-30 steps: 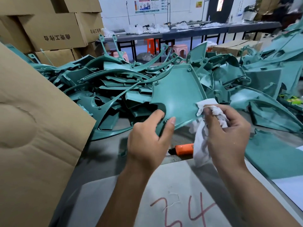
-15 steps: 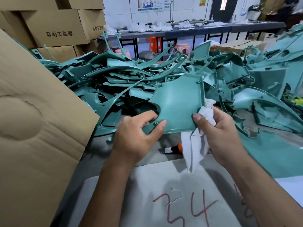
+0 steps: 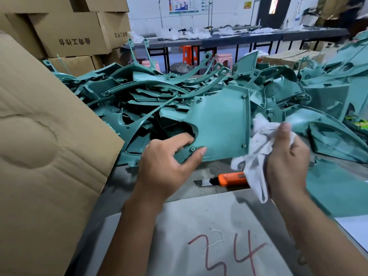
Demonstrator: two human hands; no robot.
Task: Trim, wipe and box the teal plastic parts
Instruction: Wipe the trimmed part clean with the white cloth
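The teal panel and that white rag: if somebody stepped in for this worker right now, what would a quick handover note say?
Left hand grips the teal panel at its lower left corner, held up over the bench.
Right hand holds the white rag against the panel's right edge; wiping seems underway.
Orange knife lies on the bench below, blade out.
Pile of teal parts behind awaits handling.
Left: finish wiping, then box it; a cardboard box stands at left.

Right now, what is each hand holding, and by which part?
The left hand grips the teal panel at its lower left corner, by the cutout. The right hand clutches the bunched white cloth.
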